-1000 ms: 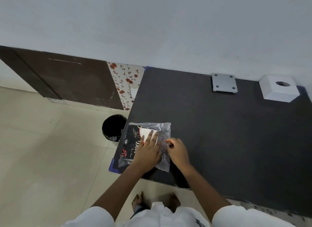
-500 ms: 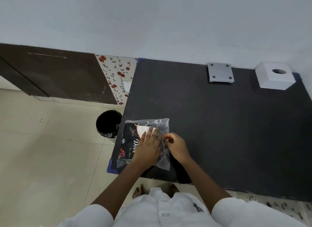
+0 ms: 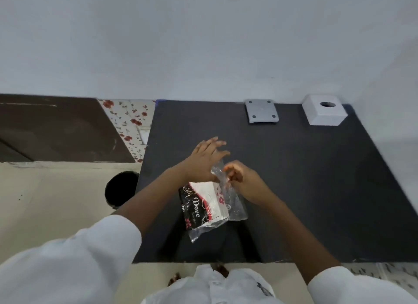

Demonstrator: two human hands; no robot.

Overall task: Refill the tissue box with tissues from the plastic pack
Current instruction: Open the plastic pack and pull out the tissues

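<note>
The plastic pack (image 3: 204, 205) of white tissues, clear film with a black and red printed label, lies on the black table (image 3: 316, 190) near its front edge. My right hand (image 3: 241, 179) pinches the clear film at the pack's far right end. My left hand (image 3: 208, 159) hovers over the pack's far end with fingers spread, its heel hiding that end; it grips nothing that I can see. The white tissue box (image 3: 324, 112) with a round hole on top stands at the table's far right corner, apart from both hands.
A grey square plate (image 3: 262, 111) with four holes lies at the table's back edge, left of the box. A black bin (image 3: 121, 190) stands on the floor beside the table's left edge. A floral panel (image 3: 129, 122) and a dark brown board lean against the wall.
The pack has shifted toward the table's middle. My left hand has lifted off the label and spread open over the far end. My right hand keeps its pinch on the film.
</note>
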